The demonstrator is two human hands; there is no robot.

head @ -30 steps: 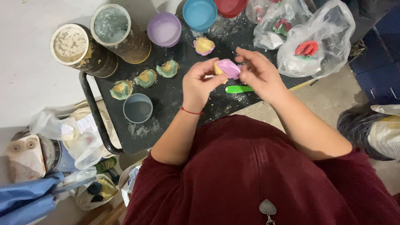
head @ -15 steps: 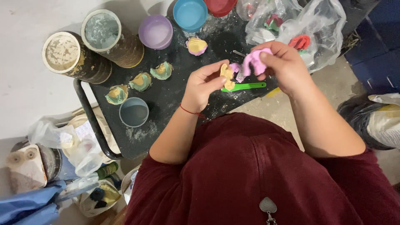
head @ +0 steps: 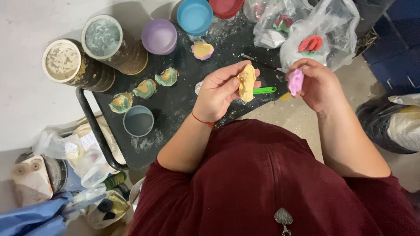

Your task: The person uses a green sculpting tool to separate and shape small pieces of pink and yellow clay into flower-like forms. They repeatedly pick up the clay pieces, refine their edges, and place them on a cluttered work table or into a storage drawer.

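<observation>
Work surface: a black tray table [head: 175, 105] with a dark tubular frame, its top dusted with pale powder and smears. It stands on a light grey floor [head: 26, 83]; tan, gritty flooring shows to the right.

Left hand [head: 218, 94] holds a yellowish cast piece [head: 246, 82] over the near right part of the table, fingers closed around its lower half. Right hand [head: 315, 85] sits just beyond the table's right edge, fingers pinched narrow on a floppy pink mould [head: 295, 81]. The two pieces are apart, with a gap between them.

A green-handled tool [head: 265, 90] lies on the table below the cast. Three small teal moulds [head: 144, 88] with yellowish fill run in a row at left; a grey cup [head: 138, 121] stands near them. Far edge: a purple cup [head: 159, 36], a blue bowl [head: 194, 16], a red bowl [head: 225, 7]. Two crusted tins [head: 87, 57] stand at far left.

Clear plastic bags [head: 319, 35] with coloured moulds inside crowd the far right. More bags and a blue cloth [head: 30, 216] lie on the floor near left.
</observation>
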